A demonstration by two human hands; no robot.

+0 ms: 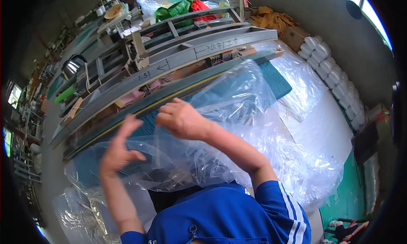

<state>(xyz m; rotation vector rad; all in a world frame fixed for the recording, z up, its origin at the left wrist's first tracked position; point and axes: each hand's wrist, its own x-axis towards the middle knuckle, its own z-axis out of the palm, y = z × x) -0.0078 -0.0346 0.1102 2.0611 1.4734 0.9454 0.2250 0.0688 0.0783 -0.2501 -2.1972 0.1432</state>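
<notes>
My right hand [180,119] is closed in a pinch on a clear plastic sheet [246,95], which rises in folds beside my forearm. My left hand [118,148] is open, thumb and fingers spread apart, slightly blurred over the left part of the plastic; I see nothing held in it. Under the plastic lies a ribbed teal fabric [276,79], its right end showing bare. A yellow measuring strip [190,89] runs along the long bar just beyond my hands. Crumpled plastic also covers the area in front of my body.
A grey metal frame [178,59] with handwritten marks stretches across beyond the fabric. White wrapped bundles [333,74] are stacked along the right wall. Green fabric [174,10], red fabric [202,10] and a bottle [224,1] sit at the back. Another person [347,231] shows at lower right.
</notes>
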